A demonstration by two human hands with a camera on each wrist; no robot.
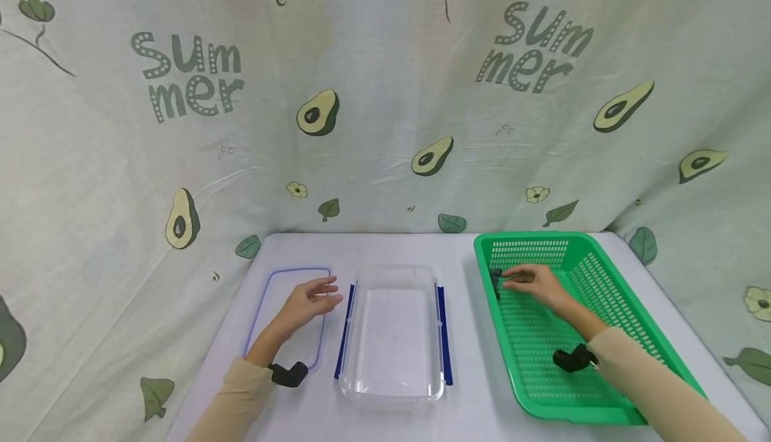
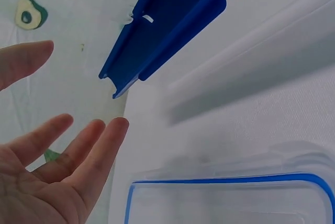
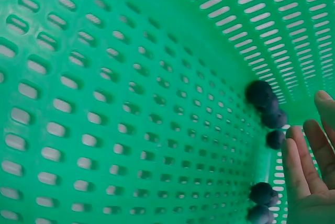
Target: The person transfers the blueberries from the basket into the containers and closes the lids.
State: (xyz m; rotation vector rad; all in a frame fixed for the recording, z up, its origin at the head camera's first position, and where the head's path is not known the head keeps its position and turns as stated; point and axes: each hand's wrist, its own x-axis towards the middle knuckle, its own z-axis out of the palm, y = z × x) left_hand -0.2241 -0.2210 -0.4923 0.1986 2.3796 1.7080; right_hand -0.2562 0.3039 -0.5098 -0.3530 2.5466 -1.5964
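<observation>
The left hand (image 1: 308,305) hangs over the blue-edged lid (image 1: 295,345), thumb apart from the fingers, holding nothing. The right hand (image 1: 538,284), also empty with fingers extended, reaches into the green basket (image 1: 530,365), near small dark balls (image 3: 259,94) along the wall nearest the clear box (image 1: 394,335). Around the white tabletop (image 1: 472,368) hangs pale avocado-printed cloth (image 1: 373,80).

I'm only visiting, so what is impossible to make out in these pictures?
Dark round things: right wrist view, too dim and blurred to say what they are.
Whether the right hand touches them: right wrist view, the angle leaves this unclear.
Clear lid: left wrist view, cut off by the bottom and right edges.
Blue flap: left wrist view, cut off by the top edge.
Green basket: head view, partly hidden behind the right sleeve.
</observation>
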